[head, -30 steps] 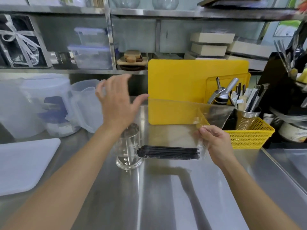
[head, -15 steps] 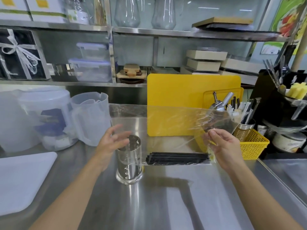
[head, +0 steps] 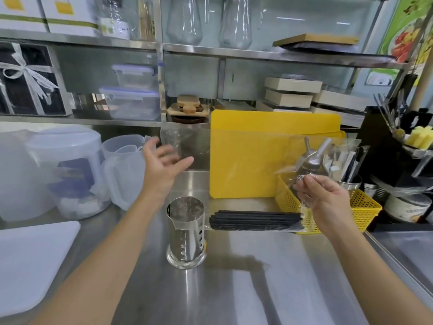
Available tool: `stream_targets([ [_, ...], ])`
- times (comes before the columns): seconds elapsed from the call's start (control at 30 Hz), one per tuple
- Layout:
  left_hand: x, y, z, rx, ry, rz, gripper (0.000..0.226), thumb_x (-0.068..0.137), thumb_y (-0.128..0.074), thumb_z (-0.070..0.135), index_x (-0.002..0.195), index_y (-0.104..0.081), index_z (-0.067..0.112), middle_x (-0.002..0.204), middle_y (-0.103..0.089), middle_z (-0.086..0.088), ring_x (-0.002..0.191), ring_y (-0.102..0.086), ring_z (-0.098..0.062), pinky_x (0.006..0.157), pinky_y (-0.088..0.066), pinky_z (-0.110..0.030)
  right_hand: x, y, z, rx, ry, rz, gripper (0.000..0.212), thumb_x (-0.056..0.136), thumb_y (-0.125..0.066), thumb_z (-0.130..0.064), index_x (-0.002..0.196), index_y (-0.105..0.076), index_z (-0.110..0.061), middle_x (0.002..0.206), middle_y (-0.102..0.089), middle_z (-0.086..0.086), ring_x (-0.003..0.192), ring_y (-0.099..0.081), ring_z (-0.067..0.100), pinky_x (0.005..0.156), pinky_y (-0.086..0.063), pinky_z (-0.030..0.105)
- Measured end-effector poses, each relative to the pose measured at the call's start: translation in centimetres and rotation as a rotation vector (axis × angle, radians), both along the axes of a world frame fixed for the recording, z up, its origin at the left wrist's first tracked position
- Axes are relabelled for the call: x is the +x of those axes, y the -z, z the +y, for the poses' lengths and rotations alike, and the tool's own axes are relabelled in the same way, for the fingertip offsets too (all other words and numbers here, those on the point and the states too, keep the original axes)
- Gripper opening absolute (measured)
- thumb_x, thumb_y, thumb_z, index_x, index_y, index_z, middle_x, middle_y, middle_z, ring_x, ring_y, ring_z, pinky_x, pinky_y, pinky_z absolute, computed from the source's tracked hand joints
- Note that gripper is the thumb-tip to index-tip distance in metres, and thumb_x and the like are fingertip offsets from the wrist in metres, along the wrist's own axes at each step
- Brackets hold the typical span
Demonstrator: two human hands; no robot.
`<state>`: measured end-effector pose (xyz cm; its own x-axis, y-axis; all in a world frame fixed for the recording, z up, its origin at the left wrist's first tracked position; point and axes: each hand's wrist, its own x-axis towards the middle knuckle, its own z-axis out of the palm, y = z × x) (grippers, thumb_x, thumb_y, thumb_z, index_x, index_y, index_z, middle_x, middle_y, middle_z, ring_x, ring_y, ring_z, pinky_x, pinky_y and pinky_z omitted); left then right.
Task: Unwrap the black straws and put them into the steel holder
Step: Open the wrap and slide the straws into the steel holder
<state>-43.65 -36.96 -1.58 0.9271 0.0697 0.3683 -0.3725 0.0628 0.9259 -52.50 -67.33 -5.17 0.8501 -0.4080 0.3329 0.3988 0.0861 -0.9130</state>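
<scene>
A bundle of black straws [head: 254,220] lies flat on the steel counter, its left end beside the perforated steel holder [head: 186,232], which stands upright and looks empty. A clear plastic wrap [head: 257,158] stretches up from the straws across the view. My right hand [head: 324,202] pinches the wrap's right edge above the straws' right end. My left hand [head: 164,167] hovers above and behind the holder with fingers spread, at the wrap's left corner; whether it touches the film is unclear.
A yellow cutting board [head: 262,151] leans behind the straws. A yellow basket [head: 360,207] with utensils sits at right. Translucent jugs [head: 121,170] stand at left, and a white board [head: 30,259] lies at the near left. Shelves [head: 187,50] run along the back.
My left hand rose from beside the holder's rim to a spread position above it. The right hand lifted the wrap higher. The camera tilted up, so the counter sits lower in view.
</scene>
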Motion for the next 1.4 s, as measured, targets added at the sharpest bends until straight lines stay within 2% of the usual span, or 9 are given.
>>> stream_targets([
  [0.17, -1.1, -4.3, -0.3, 0.69, -0.248, -0.586, 0.094, 0.061, -0.066, 0.06, 0.138, -0.028, 0.022, 0.135, -0.041, 0.004, 0.12, -0.032, -0.007, 0.104, -0.018, -0.033, 0.3, 0.3, 1.1, 0.036, -0.02, -0.01, 0.051, 0.038, -0.085, -0.055, 0.069, -0.07, -0.018, 0.062, -0.069, -0.002, 0.068, -0.069, 0.013, 0.065, -0.056, 0.021],
  [0.3, -0.6, -5.9, -2.4, 1.12, -0.074, -0.671, 0.031, 0.082, -0.062, 0.042, 0.105, -0.065, 0.022, 0.094, -0.071, 0.003, 0.101, -0.058, -0.019, 0.101, -0.03, -0.037, 0.6, 0.2, 1.6, 0.039, 0.0, -0.019, 0.052, 0.04, -0.084, -0.053, 0.074, -0.069, -0.016, 0.063, -0.07, -0.002, 0.069, -0.069, 0.013, 0.067, -0.056, 0.023],
  [0.4, -0.4, -6.7, -3.3, 1.057, -0.029, -0.566, 0.017, 0.088, -0.057, 0.031, 0.092, -0.069, 0.019, 0.085, -0.071, 0.003, 0.078, -0.057, -0.014, 0.075, -0.046, -0.032, 0.4, -0.1, 1.3, -0.036, 0.081, 0.0, 0.035, 0.06, -0.077, -0.041, 0.082, -0.068, -0.014, 0.066, -0.072, -0.003, 0.072, -0.069, 0.014, 0.077, -0.054, 0.034],
  [0.53, -0.2, -8.9, -3.5, 1.0, -0.021, -0.569, 0.015, 0.089, -0.056, 0.028, 0.089, -0.068, 0.018, 0.084, -0.069, 0.004, 0.079, -0.058, -0.013, 0.077, -0.05, -0.039, 0.0, -0.3, 0.3, -0.173, 0.142, 0.062, 0.007, 0.079, -0.067, -0.017, 0.084, -0.067, -0.013, 0.064, -0.071, -0.007, 0.068, -0.066, 0.006, 0.075, -0.049, 0.027],
  [0.73, 0.7, -9.7, -3.4, 0.88, -0.017, -0.511, 0.015, 0.086, -0.06, 0.026, 0.085, -0.069, 0.013, 0.074, -0.067, 0.003, 0.074, -0.063, -0.017, 0.076, -0.053, -0.042, -0.3, 2.1, 0.4, -0.26, 0.049, 0.178, 0.021, 0.076, -0.068, 0.001, 0.089, -0.067, -0.015, 0.074, -0.073, -0.006, 0.075, -0.067, 0.004, 0.067, -0.051, 0.016],
  [0.93, 1.2, -9.3, -3.0, 0.872, -0.019, -0.469, 0.015, 0.087, -0.059, 0.025, 0.088, -0.068, 0.013, 0.078, -0.067, 0.001, 0.079, -0.063, -0.019, 0.078, -0.052, -0.044, -0.4, 3.6, 1.0, -0.166, 0.063, 0.205, 0.046, 0.048, -0.083, -0.046, 0.08, -0.071, -0.017, 0.075, -0.074, -0.003, 0.075, -0.066, 0.013, 0.066, -0.053, 0.024],
  [1.1, 2.0, -8.5, -1.7, 0.856, 0.023, -0.395, 0.013, 0.086, -0.06, 0.024, 0.087, -0.068, 0.014, 0.079, -0.066, 0.0, 0.079, -0.063, -0.021, 0.08, -0.053, -0.047, -0.4, 2.5, 0.8, -0.08, 0.223, 0.117, 0.042, 0.046, -0.08, -0.05, 0.075, -0.069, -0.021, 0.067, -0.072, -0.005, 0.069, -0.065, 0.013, 0.066, -0.053, 0.023],
  [1.23, 2.8, -7.4, -0.7, 0.792, 0.032, -0.318, 0.008, 0.087, -0.06, 0.023, 0.082, -0.066, 0.02, 0.076, -0.065, 0.004, 0.079, -0.064, -0.021, 0.082, -0.052, -0.05, -0.2, 1.5, 1.0, -0.098, 0.271, 0.072, 0.005, 0.077, -0.07, -0.015, 0.08, -0.067, -0.015, 0.063, -0.07, -0.007, 0.073, -0.061, 0.018, 0.078, -0.046, 0.037],
  [1.4, 3.4, -6.6, 0.4, 0.729, 0.045, -0.232, 0.006, 0.085, -0.062, 0.021, 0.079, -0.065, 0.021, 0.074, -0.067, 0.0, 0.075, -0.067, -0.023, 0.082, -0.053, -0.05, 0.1, 1.4, 1.4, -0.158, 0.241, 0.086, 0.011, 0.088, -0.058, -0.013, 0.084, -0.066, -0.018, 0.079, -0.062, 0.002, 0.082, -0.057, 0.018, 0.079, -0.046, 0.035],
])
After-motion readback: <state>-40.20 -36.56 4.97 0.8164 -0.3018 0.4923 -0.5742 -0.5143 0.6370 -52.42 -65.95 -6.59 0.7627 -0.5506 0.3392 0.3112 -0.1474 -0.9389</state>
